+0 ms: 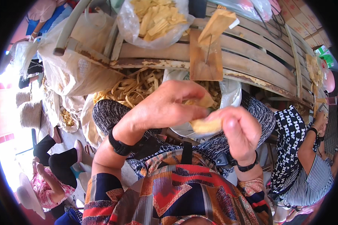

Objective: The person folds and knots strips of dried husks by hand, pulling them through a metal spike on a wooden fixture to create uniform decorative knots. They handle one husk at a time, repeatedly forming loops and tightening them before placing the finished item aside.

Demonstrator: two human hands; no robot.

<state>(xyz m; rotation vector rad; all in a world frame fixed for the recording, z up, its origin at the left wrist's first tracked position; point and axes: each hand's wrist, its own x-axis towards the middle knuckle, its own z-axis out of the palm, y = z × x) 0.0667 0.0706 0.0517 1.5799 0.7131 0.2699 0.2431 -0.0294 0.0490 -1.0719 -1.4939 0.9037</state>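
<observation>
Yellow piece (206, 126): between the two hands, above the lap and just on the wearer's side of the bench (251, 48); its outline is blurred.
Right hand (242, 131): thumb and curled fingers together, clamped on the piece's right end; the rest of it sticks out toward the left hand (169, 105).
Left hand: thumb and fingers parted by a modest gap, with a second yellow bit (206, 101) at the fingertips; whether they press on it, or whether both bits are one piece, I cannot tell.
Slip risk: the right hand's pinch seems to take only one end, so a sharp tug could pull the piece free — it would probably fall toward the lap or the white bag (232, 92) below.
Snap risk: if the piece is brittle, bending it against that pinch might break it.
Wooden board (213, 71): overhangs the bench edge near the left hand, a thin metal rod (209, 50) on it — a careless upward swing could knock the knuckles there.
Curled strips (139, 86): heaped beyond the left wrist, below the bench edge.
</observation>
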